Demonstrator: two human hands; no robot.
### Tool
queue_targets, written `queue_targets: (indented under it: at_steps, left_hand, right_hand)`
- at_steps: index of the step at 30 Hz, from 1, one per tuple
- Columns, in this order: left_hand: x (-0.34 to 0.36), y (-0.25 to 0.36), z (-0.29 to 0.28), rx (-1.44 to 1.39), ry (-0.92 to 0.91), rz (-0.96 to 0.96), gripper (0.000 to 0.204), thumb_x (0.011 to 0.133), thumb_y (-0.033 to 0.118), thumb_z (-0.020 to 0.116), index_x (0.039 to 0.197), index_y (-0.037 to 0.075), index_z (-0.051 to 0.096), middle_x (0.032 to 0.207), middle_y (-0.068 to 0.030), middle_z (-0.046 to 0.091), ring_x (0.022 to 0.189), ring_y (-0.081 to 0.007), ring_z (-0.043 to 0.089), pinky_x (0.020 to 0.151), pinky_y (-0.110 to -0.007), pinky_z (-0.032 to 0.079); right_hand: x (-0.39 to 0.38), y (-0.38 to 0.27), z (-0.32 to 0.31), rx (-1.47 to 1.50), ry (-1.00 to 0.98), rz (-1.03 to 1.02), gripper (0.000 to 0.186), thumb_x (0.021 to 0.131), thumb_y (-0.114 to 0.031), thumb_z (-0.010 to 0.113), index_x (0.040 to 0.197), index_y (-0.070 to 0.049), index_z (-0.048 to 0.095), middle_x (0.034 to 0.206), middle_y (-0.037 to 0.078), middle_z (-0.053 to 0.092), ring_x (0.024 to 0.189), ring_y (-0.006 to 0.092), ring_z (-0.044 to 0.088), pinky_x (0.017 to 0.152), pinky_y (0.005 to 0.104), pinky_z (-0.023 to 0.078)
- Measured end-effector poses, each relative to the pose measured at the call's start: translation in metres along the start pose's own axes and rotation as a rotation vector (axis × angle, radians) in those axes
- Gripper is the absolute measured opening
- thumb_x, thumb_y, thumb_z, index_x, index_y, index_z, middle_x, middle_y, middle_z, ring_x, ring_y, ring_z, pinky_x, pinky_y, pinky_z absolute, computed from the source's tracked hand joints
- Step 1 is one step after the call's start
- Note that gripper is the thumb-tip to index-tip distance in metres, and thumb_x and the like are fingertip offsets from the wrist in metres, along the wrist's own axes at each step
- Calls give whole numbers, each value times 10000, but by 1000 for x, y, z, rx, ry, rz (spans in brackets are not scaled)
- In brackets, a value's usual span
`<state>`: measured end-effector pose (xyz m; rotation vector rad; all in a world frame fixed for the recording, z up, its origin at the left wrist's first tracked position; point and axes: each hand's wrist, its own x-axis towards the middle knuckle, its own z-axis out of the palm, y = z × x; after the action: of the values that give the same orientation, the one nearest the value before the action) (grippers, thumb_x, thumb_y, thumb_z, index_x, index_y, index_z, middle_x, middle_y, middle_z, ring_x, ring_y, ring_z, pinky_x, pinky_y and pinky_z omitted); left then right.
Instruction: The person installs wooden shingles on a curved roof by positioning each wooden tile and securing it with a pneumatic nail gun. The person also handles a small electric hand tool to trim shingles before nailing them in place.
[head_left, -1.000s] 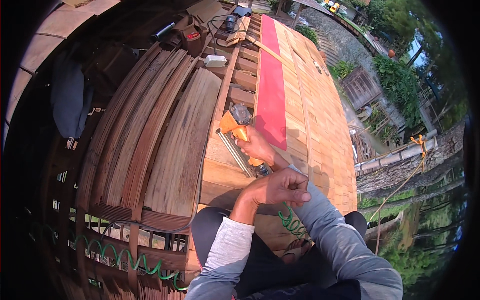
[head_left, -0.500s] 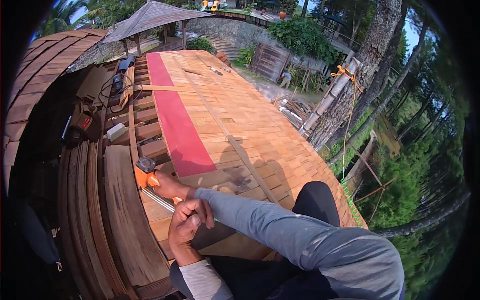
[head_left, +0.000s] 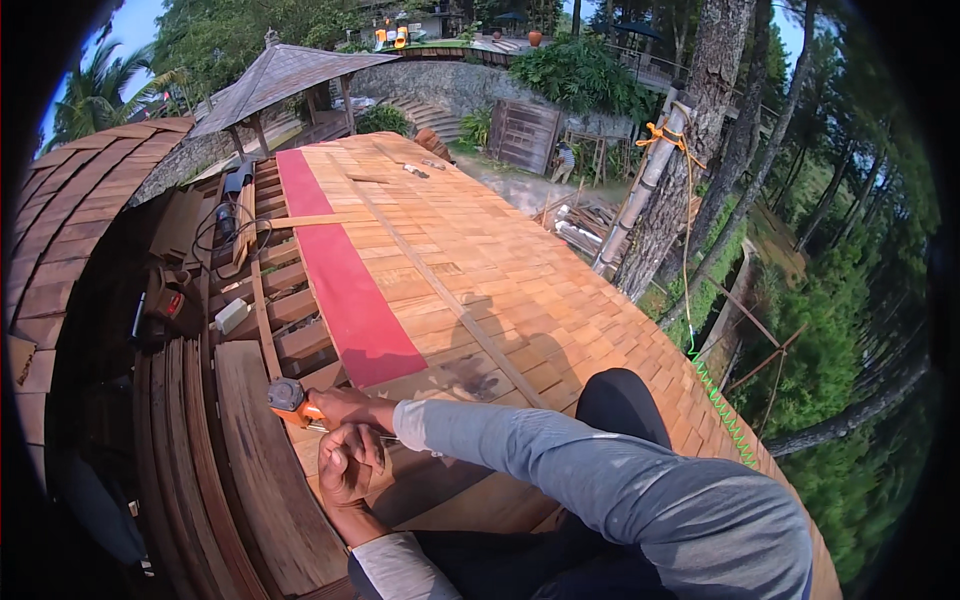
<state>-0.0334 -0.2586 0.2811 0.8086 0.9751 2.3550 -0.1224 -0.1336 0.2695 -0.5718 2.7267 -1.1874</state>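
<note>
My right hand (head_left: 350, 409) grips the handle of an orange nail gun (head_left: 290, 397) with a dark grey head. The tool is over the left edge of the wooden shingles, and its silver magazine is mostly hidden behind my hands. Just nearer to me, my left hand (head_left: 350, 463) is raised with its fingers curled in; whether anything is inside them is hidden. Beneath both hands lie wooden shingles (head_left: 440, 385). A strip of red underlay (head_left: 345, 290) runs up the roof beyond the tool.
Long boards (head_left: 275, 460) lie along the left, beside open rafters (head_left: 300, 342). A tool bag (head_left: 172, 305), a white block (head_left: 232, 316) and a cable lie farther up. A batten (head_left: 440, 290) crosses the shingles. The green coiled hose (head_left: 722, 400) hangs along the right edge, near a tree trunk (head_left: 690, 160).
The nail gun has turned, so its magazine shows less, and it sits lower in view. My left hand has shifted slightly left and down. The whole view has tilted a little.
</note>
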Motion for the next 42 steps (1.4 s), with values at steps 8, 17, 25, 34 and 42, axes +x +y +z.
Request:
queue_targets:
  at_steps: [8,17,25,34,42]
  left_hand:
    - [5,-1,15,-46,-72,17,559,934,529,792,814,18,599,728,-127,604,622,-216,602,601,-295,519]
    - [23,-50,26,278,14,-321,502,1018,474,700,789,34,621,692,-122,638,600,-215,625,559,-296,534]
    - [9,-112,31,1501,-310,-1096,736,916,711,692,740,-1,757,691,-188,701,711,-332,720,722,-459,543]
    - [5,-101,30,1536,-196,-1039,737,917,707,693,753,-10,745,702,-179,710,741,-329,731,728,-443,544]
    - [2,-47,-3,1455,108,-629,556,936,446,790,1116,-79,753,996,-230,782,952,-352,760,860,-444,575]
  right_hand:
    - [-180,34,-132,-285,-177,142,371,945,-159,645,1307,-89,614,1181,206,739,1107,431,710,906,545,553]
    - [-297,68,-214,-358,165,328,371,894,-145,726,1248,-73,643,1204,171,728,1129,397,702,922,534,551]
    - [-290,118,-210,-280,-89,503,407,910,-141,688,1309,-69,657,1161,227,755,1096,421,730,883,518,575]
    - [-297,134,-195,-386,-283,443,367,885,-142,713,1245,-79,737,1190,164,771,1097,375,739,862,500,579]
    - [-298,134,-199,-373,-286,477,375,902,-133,719,1274,-93,705,1142,166,774,1063,403,732,863,504,565]
